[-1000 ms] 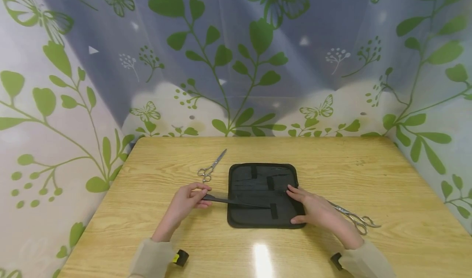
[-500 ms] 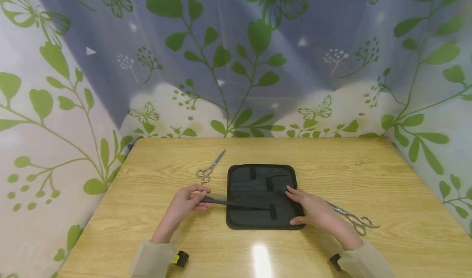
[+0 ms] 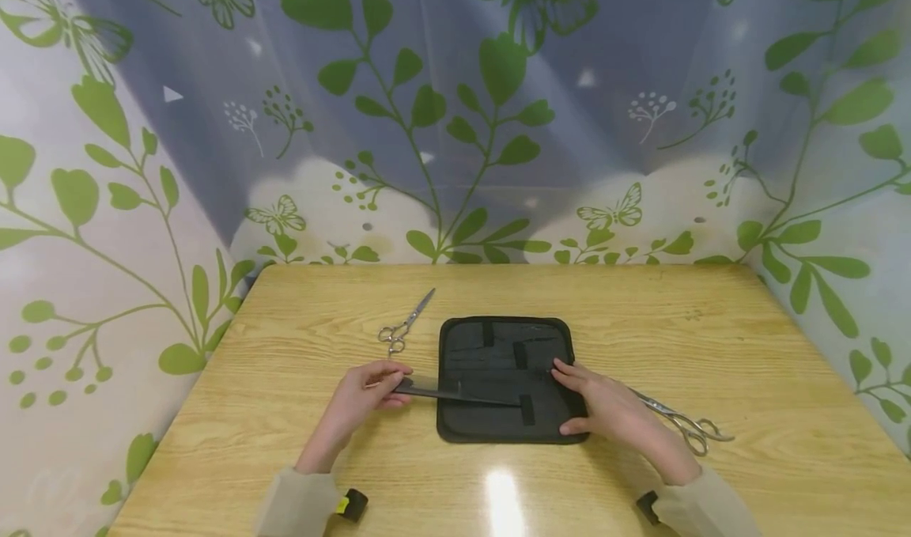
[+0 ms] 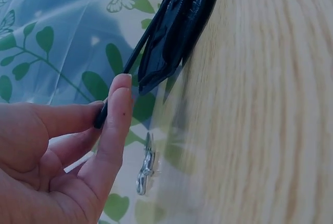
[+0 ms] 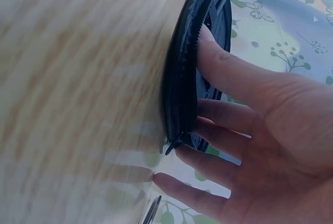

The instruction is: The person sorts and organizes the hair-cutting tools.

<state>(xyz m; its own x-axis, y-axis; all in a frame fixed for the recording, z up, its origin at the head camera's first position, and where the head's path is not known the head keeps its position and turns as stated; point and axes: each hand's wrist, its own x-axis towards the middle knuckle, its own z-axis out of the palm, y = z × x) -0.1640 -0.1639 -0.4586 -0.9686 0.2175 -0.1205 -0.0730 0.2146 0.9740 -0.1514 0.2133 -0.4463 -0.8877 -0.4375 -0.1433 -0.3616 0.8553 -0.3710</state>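
My left hand [image 3: 366,395] pinches one end of a black comb [image 3: 427,392] between thumb and fingers. The comb stretches rightward over an open black zip case [image 3: 491,426], its far tip at a small elastic loop [image 3: 527,410]. Whether the tip is under the loop I cannot tell. In the left wrist view the comb [image 4: 136,52] slants up beside the case [image 4: 166,41]. My right hand [image 3: 612,406] rests on the case's right edge with fingers spread; in the right wrist view its thumb lies over the zipped rim [image 5: 182,78].
Silver scissors [image 3: 407,325] lie left of the case, toward the back. Another pair of scissors [image 3: 689,426] lies to the right, its blades partly hidden by my right hand. The wooden table [image 3: 640,300] ends at a leaf-patterned curtain [image 3: 455,126].
My left hand has shifted slightly to the right, and the comb has turned so more of its flat side shows. The right hand and the case stay in place.
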